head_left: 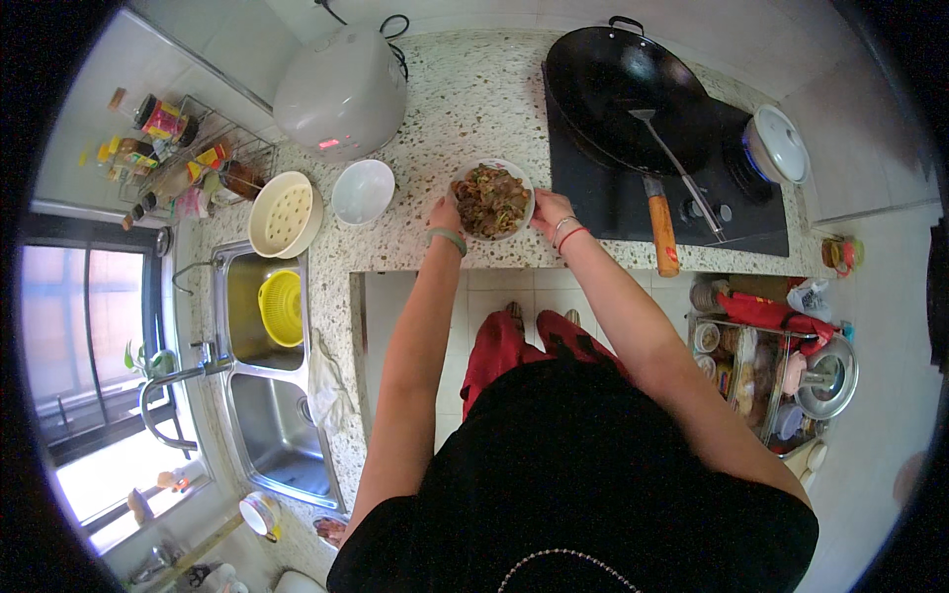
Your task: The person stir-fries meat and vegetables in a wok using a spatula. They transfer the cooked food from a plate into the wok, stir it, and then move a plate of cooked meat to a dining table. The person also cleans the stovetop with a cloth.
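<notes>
A white bowl (491, 167) filled with cooked, brownish food (492, 201) is at the front of the speckled countertop, between my two hands. My left hand (446, 214) grips its left side, and a green bangle circles that wrist. On the opposite side my right hand (550, 213) holds the rim, with a red cord at the wrist. The fingertips of both hands are partly hidden by the bowl. Just left of it stands an empty white bowl (363, 192). To the right, a black wok (623, 94) with a wooden handle (663, 229) rests on the cooktop, a metal spatula (672, 158) lying across it.
A rice cooker (341, 94) stands at the back left, near a cream perforated basket (285, 214) and a rack of bottles (222, 148). The double sink (282, 425) holds a yellow colander (282, 307). A lidded white pot (778, 145) sits on the right burner, above a loaded shelf (761, 385).
</notes>
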The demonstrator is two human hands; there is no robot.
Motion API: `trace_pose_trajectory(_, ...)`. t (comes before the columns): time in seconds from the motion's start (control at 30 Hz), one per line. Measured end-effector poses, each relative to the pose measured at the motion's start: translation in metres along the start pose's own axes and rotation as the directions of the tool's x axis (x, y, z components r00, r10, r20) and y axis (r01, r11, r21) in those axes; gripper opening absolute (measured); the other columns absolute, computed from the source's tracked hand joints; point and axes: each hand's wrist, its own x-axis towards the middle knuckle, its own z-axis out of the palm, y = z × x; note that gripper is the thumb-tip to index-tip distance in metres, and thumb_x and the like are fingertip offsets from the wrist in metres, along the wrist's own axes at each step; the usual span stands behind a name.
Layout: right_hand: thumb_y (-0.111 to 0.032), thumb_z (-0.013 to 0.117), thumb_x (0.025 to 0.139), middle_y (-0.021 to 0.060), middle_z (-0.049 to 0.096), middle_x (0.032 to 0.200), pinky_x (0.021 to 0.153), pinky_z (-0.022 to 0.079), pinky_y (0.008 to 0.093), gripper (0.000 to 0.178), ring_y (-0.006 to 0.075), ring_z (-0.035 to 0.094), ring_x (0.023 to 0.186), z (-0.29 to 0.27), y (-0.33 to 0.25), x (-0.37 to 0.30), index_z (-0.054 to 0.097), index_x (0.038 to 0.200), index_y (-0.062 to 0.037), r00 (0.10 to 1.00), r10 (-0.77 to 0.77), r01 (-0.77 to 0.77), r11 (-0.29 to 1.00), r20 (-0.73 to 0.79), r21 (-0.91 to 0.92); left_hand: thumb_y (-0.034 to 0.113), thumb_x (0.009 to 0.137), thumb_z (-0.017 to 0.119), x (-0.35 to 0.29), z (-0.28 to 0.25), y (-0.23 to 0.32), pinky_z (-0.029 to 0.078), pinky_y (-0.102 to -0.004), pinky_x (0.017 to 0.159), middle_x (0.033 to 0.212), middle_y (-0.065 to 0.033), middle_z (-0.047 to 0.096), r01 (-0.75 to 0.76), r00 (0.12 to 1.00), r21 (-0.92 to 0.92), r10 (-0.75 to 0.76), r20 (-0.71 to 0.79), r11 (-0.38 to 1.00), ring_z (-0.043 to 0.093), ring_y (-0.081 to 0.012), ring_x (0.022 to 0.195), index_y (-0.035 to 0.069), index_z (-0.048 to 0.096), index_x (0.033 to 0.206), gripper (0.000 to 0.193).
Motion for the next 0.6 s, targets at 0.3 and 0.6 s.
trace_pose_trajectory(0.3, -0.008, 0.048, 0.091, 0.0071, 0.064, 0.1, 0.069, 0.05, 0.0282, 0.027, 0.0147, 0.061, 0.083, 0.019, -0.041, -0.052, 0.057, 0.116, -0.0019, 0.99, -0.141, 0.143, 0.987, 0.03, -0.075, 0.02, 0.091, 0.051, -0.023, -0.016, 0.005, 0.038, -0.053, 0.092, 0.132, -0.0089, 0.043, -0.112, 0.987, -0.349, 0.146, 0.073, 0.931, 0.047, -0.0278, 0.111, 0.016, 0.031, 0.139, 0.053)
trace_pose_trajectory(0.6, -0.004, 0.051, 0.088, 0.0049, 0.064, 0.094, 0.068, 0.051, 0.0275, 0.027, 0.0127, 0.061, 0.08, 0.021, -0.131, -0.115, 0.058, 0.114, -0.0007, 0.872, -0.473, 0.488, 0.861, 0.122, -0.144, 0.012, 0.088, 0.046, -0.131, -0.02, 0.101, 0.052, -0.0393, 0.069, 0.105, -0.0068, 0.057, -0.358, 0.807, -0.398, 0.494, 0.324, 0.845, 0.059, -0.0205, 0.083, 0.018, 0.041, 0.128, 0.041)
